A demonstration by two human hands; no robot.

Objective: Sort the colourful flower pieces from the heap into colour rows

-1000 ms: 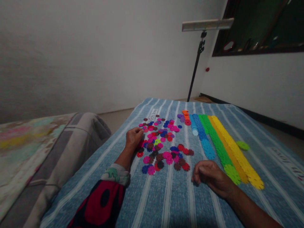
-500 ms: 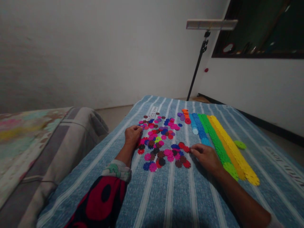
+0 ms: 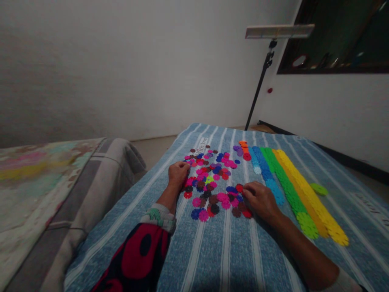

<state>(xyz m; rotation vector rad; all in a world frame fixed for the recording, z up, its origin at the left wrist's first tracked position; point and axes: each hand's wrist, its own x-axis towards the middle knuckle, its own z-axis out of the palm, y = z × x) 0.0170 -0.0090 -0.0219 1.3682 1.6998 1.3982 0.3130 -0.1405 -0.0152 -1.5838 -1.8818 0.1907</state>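
A scatter of small flower-shaped plastic discs (image 3: 212,182), pink, red, blue, brown and purple, lies on a blue striped cloth (image 3: 231,251). My left hand (image 3: 178,173) rests curled at the scatter's left edge, fingertips among the discs. My right hand (image 3: 259,198) sits at the scatter's right edge, fingers bent and pinched over a red disc (image 3: 239,187). Right of it run sorted rows of discs: yellow (image 3: 310,194), orange, green (image 3: 285,186) and blue (image 3: 267,178), with a short orange-and-red row (image 3: 244,149) at the far end.
A lone light green disc (image 3: 318,189) lies right of the yellow row. A grey and patterned cushion or mattress (image 3: 60,194) borders the cloth on the left. A light stand (image 3: 261,81) rises at the far corner by the white wall.
My right hand moved forward and left from the near cloth up to the scatter's right edge and closed on a red disc. My left hand stayed put.
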